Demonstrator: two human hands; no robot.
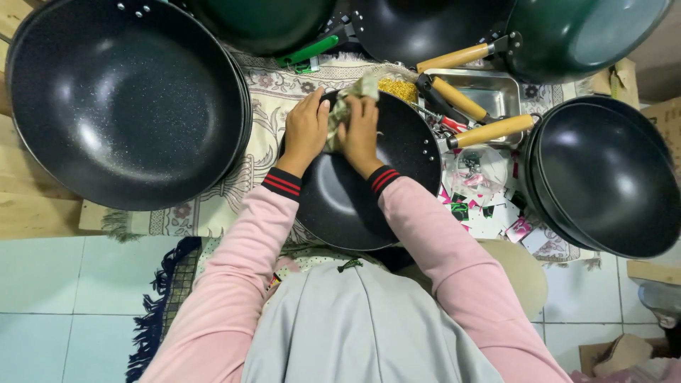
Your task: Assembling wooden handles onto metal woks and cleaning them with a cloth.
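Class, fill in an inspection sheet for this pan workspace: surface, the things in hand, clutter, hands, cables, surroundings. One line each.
Surface: patterned fringed cloth over a wooden platform.
Things in hand: black speckled pan in front of the person; crumpled pale cloth held at its far rim.
Clutter: large black pan to the left, stacked black pans to the right, green pan, wooden handles, metal tray, small printed cards.
Hands: left hand and right hand both grip the cloth.
Cables: nothing seen.
Surroundings: pale tiled floor, dark fringed rug.
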